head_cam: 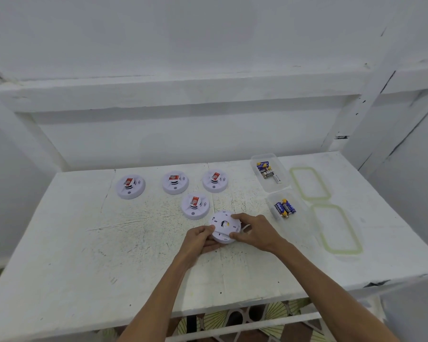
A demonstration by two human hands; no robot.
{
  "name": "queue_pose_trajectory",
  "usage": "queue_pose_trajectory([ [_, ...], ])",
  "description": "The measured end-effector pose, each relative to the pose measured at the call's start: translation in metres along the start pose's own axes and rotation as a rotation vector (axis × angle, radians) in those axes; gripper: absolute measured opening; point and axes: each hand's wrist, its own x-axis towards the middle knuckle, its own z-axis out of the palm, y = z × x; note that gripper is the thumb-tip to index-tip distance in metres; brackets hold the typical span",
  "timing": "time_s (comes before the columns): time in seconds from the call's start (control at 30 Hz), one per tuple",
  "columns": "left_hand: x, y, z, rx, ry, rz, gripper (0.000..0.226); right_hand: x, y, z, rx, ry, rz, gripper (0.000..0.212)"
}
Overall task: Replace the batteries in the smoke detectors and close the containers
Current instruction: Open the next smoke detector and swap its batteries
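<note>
white detector (224, 227) held underside up, just above table (84, 243) near front centre. left hand (200, 239) grips its left edge, right hand (253, 232) its right rim. four detectors (195, 206) behind; open containers (282, 209) right.

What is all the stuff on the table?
detectors: four, white with red labels, at the back left, face up
held detector: one, white, underside up, between both hands
far box: one, clear, open, back right, with batteries
near box: one, clear, open, in front of the far box, with blue batteries
lids: two, clear with greenish rims, right of the boxes
table: one, white
left hand: on the held detector
right hand: on the held detector
</note>
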Motion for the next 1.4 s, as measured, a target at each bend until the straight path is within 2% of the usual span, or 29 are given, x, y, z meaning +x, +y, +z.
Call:
queue_pose_trajectory([
  [0.17,-0.001,0.002,-0.001,-0.018,-0.043,0.002,0.03,0.004,0.002,-0.003,-0.032,-0.018,0.005,0.064],
  [0.37,-0.006,0.002,-0.006,0.017,-0.183,0.056,0.035,0.002,0.002,-0.002,-0.094,0.009,-0.019,0.067],
  [0.53,0.0,0.001,-0.007,0.057,-0.163,0.069,0.039,0.008,-0.003,0.0,-0.07,0.048,-0.115,0.071],
  [0.8,0.0,0.003,-0.008,0.122,-0.181,0.085,0.035,0.003,-0.007,0.007,-0.04,0.118,-0.15,0.061],
  [0.9,0.001,0.002,-0.007,0.166,-0.178,0.099,0.036,0.001,-0.014,0.011,-0.083,0.091,-0.096,0.066],
  [1.0,-0.006,0.0,-0.004,0.191,-0.178,0.136,0.039,-0.001,-0.017,0.019,-0.014,0.038,-0.038,0.075],
  [1.13,-0.01,0.001,-0.002,0.169,-0.174,0.161,0.046,-0.002,-0.015,0.02,0.148,0.05,0.02,0.065],
  [1.4,-0.007,0.006,-0.007,0.149,-0.22,0.112,0.048,0.002,-0.011,0.017,0.16,0.008,0.023,0.061],
])
